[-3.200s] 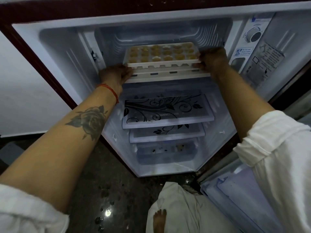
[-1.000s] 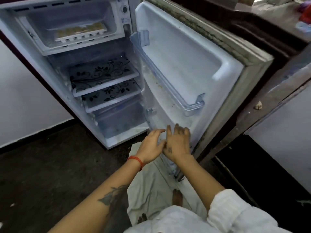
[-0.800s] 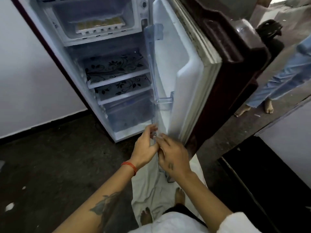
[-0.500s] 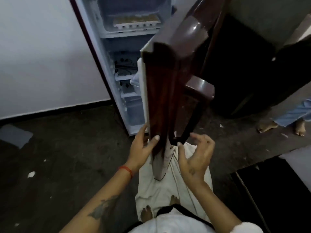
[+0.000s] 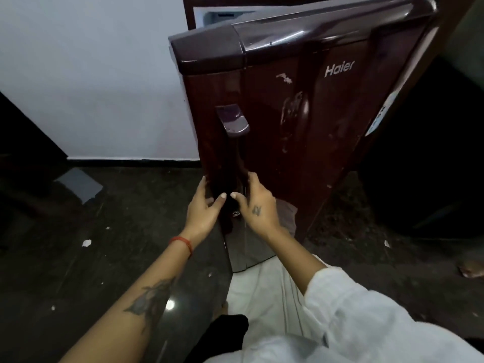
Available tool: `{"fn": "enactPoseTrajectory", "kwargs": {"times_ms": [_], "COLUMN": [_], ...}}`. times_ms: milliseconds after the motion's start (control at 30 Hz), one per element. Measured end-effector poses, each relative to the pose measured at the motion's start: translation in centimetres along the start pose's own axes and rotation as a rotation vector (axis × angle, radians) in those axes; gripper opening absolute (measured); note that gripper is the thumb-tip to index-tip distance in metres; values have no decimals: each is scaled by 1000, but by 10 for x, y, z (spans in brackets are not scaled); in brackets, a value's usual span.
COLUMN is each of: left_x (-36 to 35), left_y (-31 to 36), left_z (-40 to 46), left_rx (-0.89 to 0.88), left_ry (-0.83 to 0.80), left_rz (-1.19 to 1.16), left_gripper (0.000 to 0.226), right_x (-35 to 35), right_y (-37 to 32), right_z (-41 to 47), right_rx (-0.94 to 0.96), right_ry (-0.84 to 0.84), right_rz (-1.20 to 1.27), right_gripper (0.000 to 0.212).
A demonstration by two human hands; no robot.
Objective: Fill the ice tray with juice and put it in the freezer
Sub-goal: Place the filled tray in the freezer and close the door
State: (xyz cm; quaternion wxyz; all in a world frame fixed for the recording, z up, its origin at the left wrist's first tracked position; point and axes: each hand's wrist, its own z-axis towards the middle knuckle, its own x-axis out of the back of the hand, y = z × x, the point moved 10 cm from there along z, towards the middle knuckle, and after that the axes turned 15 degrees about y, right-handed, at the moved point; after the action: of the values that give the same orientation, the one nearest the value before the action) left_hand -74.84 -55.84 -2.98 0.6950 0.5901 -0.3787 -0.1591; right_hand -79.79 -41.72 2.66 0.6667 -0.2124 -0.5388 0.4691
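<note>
The maroon fridge door point(image 5: 309, 106) stands nearly closed, with only a thin strip of the white interior point(image 5: 225, 14) showing above its top edge. The ice tray is hidden behind the door. My left hand point(image 5: 204, 208) holds the door's left edge low down, thumb on the front face. My right hand point(image 5: 255, 203) grips the lower part of the long dark door handle point(image 5: 235, 153), fingers curled round it and thumb on the front.
A white wall point(image 5: 91, 74) with a black skirting runs to the left of the fridge. The dark floor point(image 5: 91, 258) carries small white scraps and a grey tile piece point(image 5: 80, 184). Dark furniture point(image 5: 432, 166) stands to the right.
The door has swung from edge-on to almost closed, hiding the freezer and tray. Both hands have moved up onto the door's lower left edge and handle.
</note>
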Motion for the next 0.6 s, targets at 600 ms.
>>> {"fn": "enactPoseTrajectory", "kwargs": {"times_ms": [600], "left_x": [-34], "left_y": [-3], "left_z": [208], "left_rx": [-41], "left_ry": [-59], "left_rz": [-4], "left_gripper": [58], "right_x": [-114], "right_y": [-4], "right_z": [151], "right_rx": [-74], "right_ry": [102], "right_rz": [-218], "right_gripper": [43]}}
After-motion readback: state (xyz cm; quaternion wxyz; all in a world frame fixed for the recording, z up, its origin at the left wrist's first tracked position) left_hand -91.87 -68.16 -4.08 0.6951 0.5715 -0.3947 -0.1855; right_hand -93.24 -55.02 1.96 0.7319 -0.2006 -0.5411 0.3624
